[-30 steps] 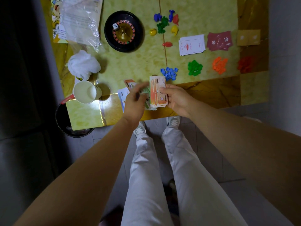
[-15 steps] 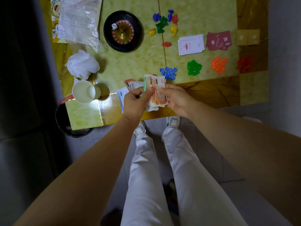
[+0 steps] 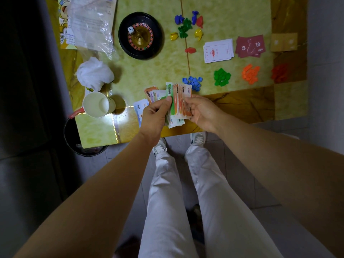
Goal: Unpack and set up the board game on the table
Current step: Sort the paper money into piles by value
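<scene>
Risk, held notes: the fanned stack of orange and green paper play money [image 3: 181,102] sits over the near edge of the yellow marbled table [image 3: 242,107]. A loose pinch could let notes slide out and drop to the tiled floor.
Risk, laid notes: a pale blue note [image 3: 139,108] and orange notes [image 3: 150,91] lie just left of the hands. The blue one is close to the edge, so a brushing wrist could sweep it off.
Risk, small pieces: the pile of blue plastic tokens [image 3: 193,83] lies just beyond the fan; a note set down carelessly could scatter it.
Risk, cup: a white paper cup [image 3: 96,105] stands near the left edge. Whether it holds liquid cannot be told.
Left hand [image 3: 155,116]: curled, thumb pressed on a green note at the front of the fan, apparently peeling it away.
Right hand [image 3: 202,112]: grips the fan's right side, thumb on top.
Hands together: close, both clamped on the same stack, forearms reaching in from below.
Farther out: green [image 3: 221,77], orange [image 3: 250,74] and red [image 3: 279,72] token piles, a white card deck [image 3: 218,50], a maroon card deck [image 3: 250,46], coloured pawns [image 3: 186,27] and a black roulette wheel [image 3: 141,35] are laid out.
</scene>
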Tool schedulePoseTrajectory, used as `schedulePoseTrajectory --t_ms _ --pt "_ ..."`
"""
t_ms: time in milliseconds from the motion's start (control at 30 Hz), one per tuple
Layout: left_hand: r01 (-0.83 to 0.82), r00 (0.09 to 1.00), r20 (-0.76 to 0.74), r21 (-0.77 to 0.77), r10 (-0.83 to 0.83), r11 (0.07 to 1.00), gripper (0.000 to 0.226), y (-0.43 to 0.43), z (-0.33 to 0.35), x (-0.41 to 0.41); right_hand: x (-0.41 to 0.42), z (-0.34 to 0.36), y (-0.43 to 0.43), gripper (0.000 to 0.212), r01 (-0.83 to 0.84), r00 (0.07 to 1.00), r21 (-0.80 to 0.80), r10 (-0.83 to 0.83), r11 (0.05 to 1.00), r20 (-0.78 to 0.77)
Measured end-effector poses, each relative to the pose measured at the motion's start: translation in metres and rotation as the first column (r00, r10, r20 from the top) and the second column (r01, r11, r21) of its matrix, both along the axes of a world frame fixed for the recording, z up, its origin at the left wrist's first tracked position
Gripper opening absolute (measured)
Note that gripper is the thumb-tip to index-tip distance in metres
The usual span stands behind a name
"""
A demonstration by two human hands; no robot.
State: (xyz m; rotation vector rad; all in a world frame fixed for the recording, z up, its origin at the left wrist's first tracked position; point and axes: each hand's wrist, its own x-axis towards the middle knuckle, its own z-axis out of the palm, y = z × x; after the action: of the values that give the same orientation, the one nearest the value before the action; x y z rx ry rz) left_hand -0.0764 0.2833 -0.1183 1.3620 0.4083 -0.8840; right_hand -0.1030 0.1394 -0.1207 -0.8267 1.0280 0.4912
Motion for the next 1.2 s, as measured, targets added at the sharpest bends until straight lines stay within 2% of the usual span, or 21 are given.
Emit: schedulePoseTrajectory --t_ms 233,367,433,500,567,667,767,867,1000,1133,1200 --pt "0.016 1.000 0.022 0.012 -0.017 1.000 0.025 0.001 0.001 0.000 -0.001 -0.003 -0.001 0.014 -0.013 1.000 0.015 0.013 1.000 -0.008" --pt "0.035 0.993 0.105 0.157 -0.052 0.987 0.018 -0.001 -0.004 0.002 -0.002 -0.006 -0.001 0.014 -0.050 0.999 -0.005 0.050 0.999 -0.010" --pt "0.004 0.992 0.127 0.182 -0.027 0.983 0.028 -0.002 -0.004 0.004 -0.003 -0.007 -0.001 0.013 -0.051 0.999 -0.013 0.051 0.999 -0.006" --pt "-0.042 0.988 0.156 0.155 0.017 0.987 0.050 -0.001 -0.002 0.007 -0.004 -0.008 -0.002 0.013 -0.033 0.999 -0.032 0.032 0.999 -0.008" --pt "-0.038 0.979 0.202 0.125 0.012 0.991 0.061 0.000 -0.001 0.008 -0.004 -0.008 -0.003 0.012 -0.013 1.000 -0.052 0.012 0.999 -0.013" --pt "-0.013 0.975 0.223 0.163 -0.024 0.987 0.040 -0.001 0.000 0.008 -0.004 -0.010 -0.002 0.014 0.005 1.000 -0.052 -0.005 0.999 -0.002" --pt "-0.047 0.985 0.174 0.245 0.004 0.968 0.017 -0.006 0.001 0.006 -0.004 -0.011 0.000 0.015 0.003 1.000 -0.067 -0.002 0.998 0.023" --pt "-0.089 0.988 0.147 0.264 0.051 0.960 0.016 -0.009 0.000 0.005 -0.004 -0.013 0.000 0.015 0.017 0.999 -0.083 -0.014 0.996 0.037" --pt "-0.095 0.993 0.093 0.257 0.073 0.962 0.030 -0.008 -0.001 0.006 -0.004 -0.014 0.001 0.015 0.023 0.999 -0.091 -0.018 0.996 0.049" --pt "-0.057 0.996 0.086 0.215 0.040 0.975 0.023 -0.006 0.000 0.007 -0.005 -0.014 0.002 0.016 -0.042 0.998 -0.152 0.048 0.987 0.036" --pt "-0.058 0.995 0.091 0.209 0.040 0.976 0.028 -0.008 0.002 0.007 -0.005 -0.014 0.002 0.016 -0.033 0.999 -0.144 0.038 0.989 0.029"
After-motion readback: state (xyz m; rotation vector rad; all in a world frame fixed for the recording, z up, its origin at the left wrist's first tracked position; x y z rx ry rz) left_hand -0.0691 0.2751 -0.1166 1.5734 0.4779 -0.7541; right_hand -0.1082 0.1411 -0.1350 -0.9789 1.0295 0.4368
